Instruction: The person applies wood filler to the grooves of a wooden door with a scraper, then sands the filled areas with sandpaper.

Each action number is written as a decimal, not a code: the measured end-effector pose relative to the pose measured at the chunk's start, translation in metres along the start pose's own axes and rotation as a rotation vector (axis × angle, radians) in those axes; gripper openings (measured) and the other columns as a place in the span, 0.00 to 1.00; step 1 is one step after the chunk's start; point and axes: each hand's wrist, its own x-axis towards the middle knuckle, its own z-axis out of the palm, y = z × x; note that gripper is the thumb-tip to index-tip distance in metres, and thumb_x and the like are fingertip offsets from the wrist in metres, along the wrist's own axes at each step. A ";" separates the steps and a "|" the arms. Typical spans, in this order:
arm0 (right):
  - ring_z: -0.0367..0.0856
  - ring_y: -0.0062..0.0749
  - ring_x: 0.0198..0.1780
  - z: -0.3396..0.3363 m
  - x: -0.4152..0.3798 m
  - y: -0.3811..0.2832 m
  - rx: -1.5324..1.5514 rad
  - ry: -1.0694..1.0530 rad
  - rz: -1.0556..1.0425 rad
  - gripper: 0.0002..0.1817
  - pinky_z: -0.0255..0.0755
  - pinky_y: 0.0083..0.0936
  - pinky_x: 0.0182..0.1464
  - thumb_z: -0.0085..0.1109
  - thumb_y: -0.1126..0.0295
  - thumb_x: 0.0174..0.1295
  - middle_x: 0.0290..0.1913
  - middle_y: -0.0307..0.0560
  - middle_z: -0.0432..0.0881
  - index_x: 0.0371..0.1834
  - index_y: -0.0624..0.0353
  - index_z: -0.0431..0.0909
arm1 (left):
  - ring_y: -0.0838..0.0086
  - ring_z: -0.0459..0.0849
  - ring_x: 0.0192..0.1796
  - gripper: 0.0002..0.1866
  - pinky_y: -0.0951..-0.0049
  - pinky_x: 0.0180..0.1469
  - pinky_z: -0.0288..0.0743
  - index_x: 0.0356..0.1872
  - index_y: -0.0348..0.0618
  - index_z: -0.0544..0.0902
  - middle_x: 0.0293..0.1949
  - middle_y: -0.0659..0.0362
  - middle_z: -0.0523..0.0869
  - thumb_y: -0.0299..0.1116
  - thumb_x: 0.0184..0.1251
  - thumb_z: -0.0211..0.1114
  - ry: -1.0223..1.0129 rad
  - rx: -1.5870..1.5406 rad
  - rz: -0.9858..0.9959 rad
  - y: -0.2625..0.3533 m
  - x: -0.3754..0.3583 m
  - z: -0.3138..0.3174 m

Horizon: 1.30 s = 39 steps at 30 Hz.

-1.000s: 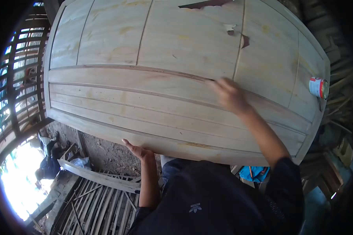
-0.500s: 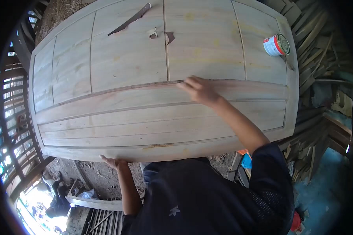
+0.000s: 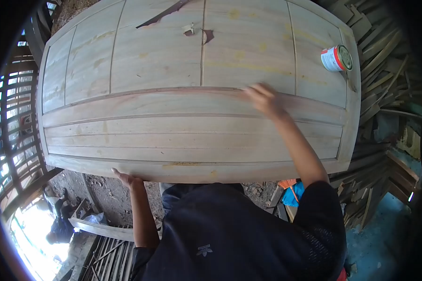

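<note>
"Fingers, right hand (image 3: 265,99)?"

"Curled and blurred, at the long molding (image 3: 173,89) of the paneled wooden door (image 3: 150,127). Can't tell if they pinch anything. Left hand (image 3: 129,180): thumb out along the near edge, other fingers hidden, so grip unclear."

"Door position?"

"Face up, broad side in front of the torso in the dark shirt (image 3: 229,220). Tin can (image 3: 332,59) near its right end; brown torn strip (image 3: 162,15) and small torn scrap (image 3: 208,36) on the upper panels."

"Handling?"

"My read: stiff, heavy, awkward for one person. Surface looks dry and matte, probably not slippery. Thin molding edges could chip, so press lightly there."

"Where to hold?"

"Outer frame, I'd say: thumb on top, fingers underneath. Two hands well apart on the long edge for shifting it, likely a second person for a lift. Not by the molding. Can could slide if it tilts."
</note>
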 end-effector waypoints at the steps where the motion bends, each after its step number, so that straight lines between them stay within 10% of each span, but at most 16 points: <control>1: 0.87 0.43 0.50 0.021 0.036 -0.025 0.038 -0.047 -0.048 0.16 0.85 0.39 0.51 0.66 0.80 0.54 0.45 0.49 0.88 0.48 0.61 0.90 | 0.49 0.71 0.79 0.44 0.44 0.83 0.60 0.81 0.47 0.70 0.79 0.52 0.74 0.70 0.79 0.51 -0.034 -0.029 -0.027 -0.001 0.002 -0.005; 9: 0.86 0.45 0.44 -0.079 -0.025 0.040 -0.124 -0.238 0.066 0.15 0.83 0.39 0.48 0.68 0.80 0.54 0.41 0.50 0.86 0.47 0.61 0.90 | 0.49 0.69 0.80 0.45 0.41 0.83 0.60 0.82 0.49 0.69 0.80 0.52 0.72 0.72 0.77 0.51 -0.132 -0.090 -0.039 0.002 -0.001 -0.020; 16: 0.85 0.45 0.50 0.019 0.050 -0.030 0.072 -0.334 -0.143 0.18 0.84 0.40 0.50 0.63 0.79 0.59 0.43 0.48 0.85 0.53 0.59 0.88 | 0.48 0.72 0.79 0.46 0.40 0.82 0.64 0.82 0.51 0.68 0.79 0.52 0.74 0.73 0.77 0.50 -0.245 -0.222 -0.081 -0.038 -0.056 -0.025; 24: 0.83 0.44 0.44 -0.123 -0.077 0.075 -0.186 -0.208 0.118 0.12 0.82 0.39 0.47 0.66 0.74 0.55 0.38 0.46 0.79 0.43 0.58 0.86 | 0.48 0.60 0.85 0.50 0.40 0.85 0.55 0.86 0.49 0.60 0.86 0.50 0.62 0.77 0.77 0.45 -0.309 -0.138 -0.004 -0.053 -0.070 -0.026; 32: 0.85 0.45 0.46 -0.145 -0.096 0.087 -0.260 -0.332 -0.043 0.19 0.83 0.40 0.49 0.65 0.77 0.55 0.41 0.48 0.83 0.53 0.60 0.87 | 0.43 0.59 0.84 0.52 0.38 0.84 0.53 0.86 0.47 0.60 0.85 0.46 0.61 0.79 0.76 0.37 -0.274 -0.093 -0.134 -0.067 -0.048 -0.023; 39: 0.87 0.46 0.52 -0.198 -0.139 0.120 -0.222 -0.225 0.307 0.18 0.85 0.40 0.52 0.61 0.82 0.60 0.47 0.47 0.88 0.53 0.58 0.88 | 0.44 0.59 0.85 0.52 0.38 0.85 0.52 0.86 0.49 0.60 0.85 0.47 0.61 0.79 0.76 0.36 -0.248 -0.032 -0.083 -0.068 -0.060 -0.016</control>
